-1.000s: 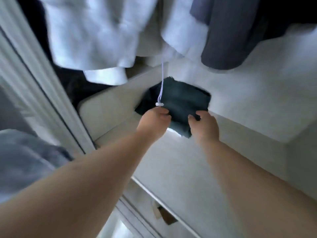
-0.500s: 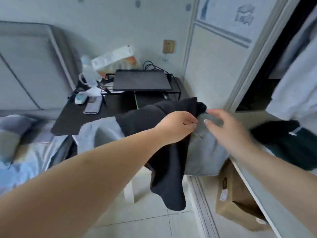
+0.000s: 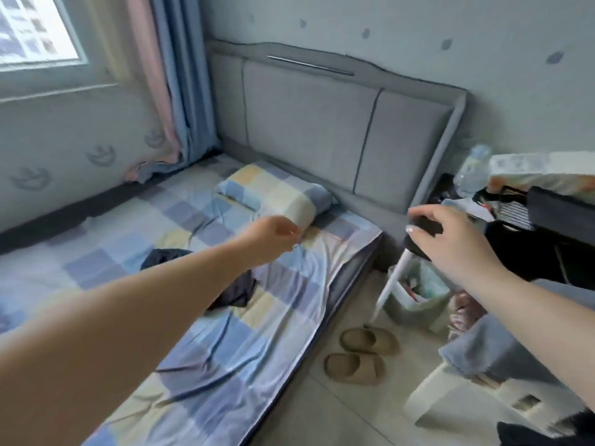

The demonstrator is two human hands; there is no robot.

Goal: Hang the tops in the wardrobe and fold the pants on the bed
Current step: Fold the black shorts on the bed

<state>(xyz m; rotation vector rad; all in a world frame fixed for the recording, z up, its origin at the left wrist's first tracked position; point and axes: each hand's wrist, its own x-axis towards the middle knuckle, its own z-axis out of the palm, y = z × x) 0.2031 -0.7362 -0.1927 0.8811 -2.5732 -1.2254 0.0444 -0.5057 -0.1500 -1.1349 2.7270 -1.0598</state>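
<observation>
A dark garment (image 3: 233,292) lies crumpled on the checked bed sheet (image 3: 273,317), partly hidden behind my left forearm. My left hand (image 3: 273,238) hovers above the sheet near the pillow (image 3: 273,196), its fingers loosely curled with nothing in them. Out over the gap beside the bed, my right hand (image 3: 450,243) has its fingers spread and holds nothing, just in front of the black desk corner (image 3: 418,244). A grey garment (image 3: 502,346) is draped over a white stool (image 3: 450,400) at the right. Black cloth (image 3: 547,432) shows at the bottom right edge.
A grey padded headboard (image 3: 322,123) backs the bed. The cluttered black desk (image 3: 531,239) stands at the right on a white leg (image 3: 392,284). A small bin (image 3: 415,296) and a pair of tan slippers (image 3: 360,355) are on the floor. Curtains (image 3: 174,78) hang at the left.
The view has swung from the wardrobe across the desk to the bed. My left hand gripped a black garment half a second ago and holds nothing now. Both hands have spread apart.
</observation>
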